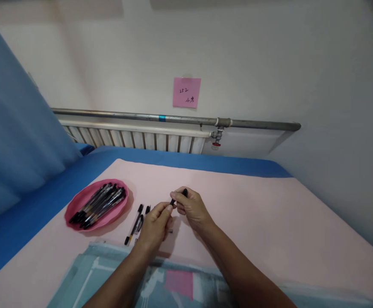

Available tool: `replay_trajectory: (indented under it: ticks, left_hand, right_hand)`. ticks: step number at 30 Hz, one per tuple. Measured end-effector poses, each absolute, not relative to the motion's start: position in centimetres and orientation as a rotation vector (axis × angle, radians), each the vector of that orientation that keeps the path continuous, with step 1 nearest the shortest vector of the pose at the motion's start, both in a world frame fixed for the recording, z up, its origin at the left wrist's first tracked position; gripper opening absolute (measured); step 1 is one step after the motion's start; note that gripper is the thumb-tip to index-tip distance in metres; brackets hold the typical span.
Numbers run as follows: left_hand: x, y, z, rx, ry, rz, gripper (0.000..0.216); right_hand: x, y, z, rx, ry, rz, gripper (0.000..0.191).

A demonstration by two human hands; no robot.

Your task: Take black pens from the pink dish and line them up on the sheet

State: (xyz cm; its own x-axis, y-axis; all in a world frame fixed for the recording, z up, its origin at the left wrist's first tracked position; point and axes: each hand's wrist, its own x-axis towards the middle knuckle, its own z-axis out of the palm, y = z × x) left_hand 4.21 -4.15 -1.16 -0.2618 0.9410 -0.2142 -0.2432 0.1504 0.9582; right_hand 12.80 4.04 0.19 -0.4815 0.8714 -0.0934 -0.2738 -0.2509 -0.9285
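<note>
I see left hand point(156, 223) and right hand point(193, 210) pinching one black pen point(185, 192) between them, so judged mid-handling; loose pens point(134, 224) lie just left of the grip, a heap of pens point(103, 206) in the pink bowl point(82, 198) farther left, can't tell which are done.

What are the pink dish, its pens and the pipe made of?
The pink dish looks like matte plastic: one even colour, thin wavy rim. The pens seem shiny plastic, with glints and partly see-through barrels. The pipe is probably metal: grey, with streaky sheen.

Pink sheet point(253, 214) — bowl point(80, 201), pens point(134, 224), cloth point(85, 273)
</note>
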Motion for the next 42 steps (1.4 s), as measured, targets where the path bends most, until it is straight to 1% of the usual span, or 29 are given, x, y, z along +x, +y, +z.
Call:
replay_trajectory:
  ticks: [4, 8, 10, 16, 20, 23, 27, 30, 32, 38, 42]
  left_hand:
    - [3.7, -4.3, -0.6, 0.645, 1.167, 1.301, 0.032]
    - [3.4, -4.4, -0.6, 0.584, 1.046, 1.261, 0.03]
    - [3.4, -4.3, -0.7, 0.582, 1.066, 1.285, 0.03]
    - [3.4, -4.2, -0.9, 0.662, 1.196, 1.356, 0.032]
    - [3.2, -4.0, -0.9, 0.692, 1.272, 1.346, 0.036]
    - [3.2, -3.9, -1.0, 0.706, 1.297, 1.337, 0.037]
    - [3.3, -4.0, -1.0, 0.734, 1.301, 1.352, 0.037]
    - [3.4, -4.0, -0.9, 0.735, 1.304, 1.346, 0.035]
    - [3.4, -4.0, -0.9, 0.729, 1.31, 1.342, 0.034]
    - [3.4, -4.0, -1.1, 0.755, 1.33, 1.365, 0.036]
    - [3.3, -4.0, -1.0, 0.727, 1.326, 1.347, 0.035]
  right_hand:
    - [13.2, 4.3, 0.4, -0.796, -1.224, 1.852, 0.021]
    - [13.4, 4.4, 0.6, -0.75, -1.215, 1.995, 0.021]
    - [13.3, 4.4, 0.6, -0.752, -1.181, 1.999, 0.025]
    - [12.7, 4.1, 0.1, -0.848, -1.163, 1.816, 0.026]
    - [12.6, 3.9, 0.2, -0.857, -1.186, 1.851, 0.02]
    - [12.5, 3.7, 0.2, -0.871, -1.2, 1.873, 0.023]
    - [12.4, 3.6, 0.1, -0.885, -1.178, 1.778, 0.025]
    - [12.5, 3.7, 0.1, -0.844, -1.145, 1.872, 0.021]
    - [12.5, 3.6, 0.1, -0.827, -1.14, 1.928, 0.022]
    - [12.4, 3.4, 0.0, -0.891, -1.18, 1.808, 0.025]
    - [12.5, 3.6, 0.2, -0.806, -1.166, 1.965, 0.022]
